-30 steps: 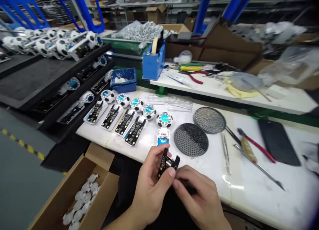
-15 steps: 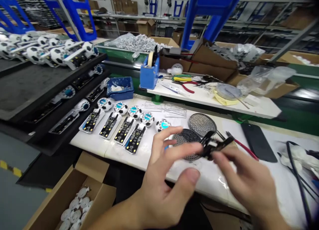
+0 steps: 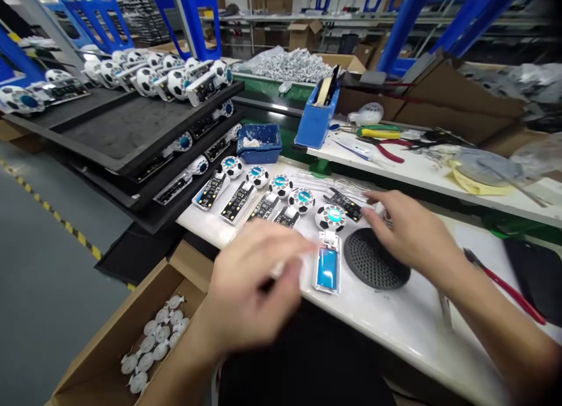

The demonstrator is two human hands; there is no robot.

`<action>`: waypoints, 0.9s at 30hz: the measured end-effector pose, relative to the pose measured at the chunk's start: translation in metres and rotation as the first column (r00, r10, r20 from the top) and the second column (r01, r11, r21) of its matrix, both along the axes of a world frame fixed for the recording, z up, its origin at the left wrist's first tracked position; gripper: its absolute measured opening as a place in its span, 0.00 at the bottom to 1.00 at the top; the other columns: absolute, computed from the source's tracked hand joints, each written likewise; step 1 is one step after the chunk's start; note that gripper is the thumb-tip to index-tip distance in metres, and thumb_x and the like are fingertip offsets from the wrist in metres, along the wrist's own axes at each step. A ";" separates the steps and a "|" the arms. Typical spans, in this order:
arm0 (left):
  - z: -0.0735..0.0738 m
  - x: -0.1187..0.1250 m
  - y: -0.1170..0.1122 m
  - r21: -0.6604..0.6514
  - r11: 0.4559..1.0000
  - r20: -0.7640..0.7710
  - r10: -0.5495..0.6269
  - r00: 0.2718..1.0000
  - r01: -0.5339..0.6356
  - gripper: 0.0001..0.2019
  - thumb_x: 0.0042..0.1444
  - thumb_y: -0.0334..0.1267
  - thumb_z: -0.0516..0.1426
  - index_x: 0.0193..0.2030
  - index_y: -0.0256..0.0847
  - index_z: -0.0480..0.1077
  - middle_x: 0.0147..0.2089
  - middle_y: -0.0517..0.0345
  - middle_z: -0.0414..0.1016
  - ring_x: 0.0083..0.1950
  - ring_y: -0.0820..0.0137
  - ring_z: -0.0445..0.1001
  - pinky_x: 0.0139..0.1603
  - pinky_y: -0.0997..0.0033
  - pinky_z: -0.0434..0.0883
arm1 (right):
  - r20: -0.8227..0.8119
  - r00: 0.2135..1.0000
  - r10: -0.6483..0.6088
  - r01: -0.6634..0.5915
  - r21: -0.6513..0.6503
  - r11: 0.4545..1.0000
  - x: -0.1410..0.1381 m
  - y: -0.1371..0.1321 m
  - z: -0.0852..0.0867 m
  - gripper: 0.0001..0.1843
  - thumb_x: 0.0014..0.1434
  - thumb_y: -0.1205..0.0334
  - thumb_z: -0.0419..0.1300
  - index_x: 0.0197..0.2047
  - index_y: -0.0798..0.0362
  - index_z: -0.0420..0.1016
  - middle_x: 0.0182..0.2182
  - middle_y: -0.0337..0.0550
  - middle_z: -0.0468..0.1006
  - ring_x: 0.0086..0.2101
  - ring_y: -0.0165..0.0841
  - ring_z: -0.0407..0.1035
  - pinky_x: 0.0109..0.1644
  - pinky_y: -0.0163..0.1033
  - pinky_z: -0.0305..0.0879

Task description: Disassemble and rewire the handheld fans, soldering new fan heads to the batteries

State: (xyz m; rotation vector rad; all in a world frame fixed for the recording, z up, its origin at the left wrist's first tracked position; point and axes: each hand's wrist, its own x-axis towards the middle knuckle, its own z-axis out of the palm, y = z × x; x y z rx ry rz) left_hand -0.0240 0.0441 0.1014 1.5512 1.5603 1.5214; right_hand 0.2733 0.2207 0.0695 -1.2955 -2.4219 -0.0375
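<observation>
My right hand [image 3: 404,233] reaches over the bench with thumb and fingers closed at the right end of a black circuit board [image 3: 345,205]. A dark round dish [image 3: 373,262] with a perforated-looking surface lies just below that hand. My left hand [image 3: 257,283], blurred, hovers at the bench's front edge with its fingers curled; whether it holds anything is unclear. To its right lies a clear-cased piece with a blue block [image 3: 327,269], joined to a football-patterned disc [image 3: 331,218]. Several similar units, including a circuit board [image 3: 237,202], are lined up on the left, partly hidden by my left hand.
A blue bin [image 3: 259,143] and tape dispenser [image 3: 317,116] stand behind. Red-handled pliers [image 3: 504,286] and a black phone [image 3: 535,277] lie right. Stacked black trays [image 3: 118,125] occupy the left, above a carton [image 3: 109,341] of white round parts. A raised shelf [image 3: 421,169] bears tools.
The view has swung left. My right hand has carried the circuit board from in front of me to the back of the bench. My left hand has moved away from it, fingers now curled.
</observation>
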 end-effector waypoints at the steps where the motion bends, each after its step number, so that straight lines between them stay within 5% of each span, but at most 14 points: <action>1: -0.008 -0.005 0.011 -0.016 1.000 -0.193 0.008 0.981 -0.012 0.13 0.68 0.42 0.63 0.57 0.51 0.83 0.59 0.48 0.82 0.67 0.45 0.74 0.72 0.37 0.69 | -0.030 0.997 0.078 -0.077 0.039 0.996 -0.003 -0.021 0.003 0.20 0.79 0.46 0.55 0.60 0.51 0.76 0.52 0.50 0.81 0.51 0.47 0.77 0.49 0.50 0.72; 4: -0.036 -0.005 0.043 -0.061 0.994 -0.671 0.027 0.741 -0.092 0.25 0.70 0.42 0.61 0.71 0.42 0.73 0.73 0.40 0.72 0.80 0.36 0.59 0.76 0.26 0.59 | -0.046 0.932 0.360 -0.360 0.022 0.933 -0.017 -0.087 0.000 0.18 0.78 0.47 0.60 0.59 0.52 0.74 0.49 0.47 0.79 0.46 0.40 0.76 0.44 0.44 0.73; 7: -0.052 0.006 0.057 -0.042 0.992 -0.803 0.037 0.595 -0.118 0.26 0.69 0.44 0.61 0.70 0.37 0.72 0.79 0.37 0.65 0.84 0.33 0.48 0.80 0.24 0.50 | -0.002 0.934 0.358 -0.358 0.020 0.934 -0.032 -0.132 -0.021 0.13 0.78 0.54 0.60 0.58 0.53 0.74 0.46 0.48 0.77 0.39 0.40 0.72 0.38 0.44 0.70; 10: -0.050 0.016 0.060 -0.012 0.988 -0.833 0.074 0.548 -0.152 0.27 0.65 0.46 0.65 0.68 0.35 0.73 0.77 0.35 0.66 0.82 0.32 0.53 0.79 0.26 0.51 | -0.060 0.954 0.293 -0.290 0.065 0.955 -0.042 -0.149 -0.044 0.07 0.76 0.69 0.59 0.54 0.53 0.75 0.46 0.47 0.76 0.38 0.37 0.71 0.37 0.42 0.67; 15: -0.041 0.022 0.072 0.001 0.986 -0.826 0.094 0.556 -0.165 0.20 0.63 0.39 0.66 0.60 0.36 0.75 0.72 0.37 0.72 0.78 0.36 0.60 0.77 0.33 0.56 | -0.177 0.957 0.230 -0.222 0.062 0.973 -0.057 -0.152 -0.059 0.11 0.74 0.74 0.57 0.54 0.51 0.74 0.50 0.46 0.76 0.39 0.36 0.73 0.38 0.41 0.68; 20: -0.047 0.016 0.081 -0.036 0.987 -0.746 0.077 0.662 -0.155 0.17 0.62 0.34 0.64 0.57 0.38 0.73 0.58 0.42 0.81 0.67 0.41 0.69 0.67 0.38 0.66 | -0.231 0.951 0.205 -0.202 0.036 0.979 -0.076 -0.154 -0.061 0.11 0.73 0.75 0.57 0.52 0.52 0.74 0.43 0.45 0.74 0.37 0.37 0.71 0.36 0.40 0.66; 27: -0.046 0.003 0.085 -0.059 0.992 -0.640 0.051 0.767 -0.115 0.16 0.62 0.35 0.64 0.56 0.39 0.70 0.54 0.45 0.81 0.58 0.49 0.78 0.62 0.44 0.72 | -0.255 0.949 0.183 -0.188 0.005 0.982 -0.093 -0.148 -0.065 0.10 0.73 0.75 0.57 0.51 0.51 0.73 0.41 0.44 0.71 0.36 0.36 0.69 0.36 0.41 0.64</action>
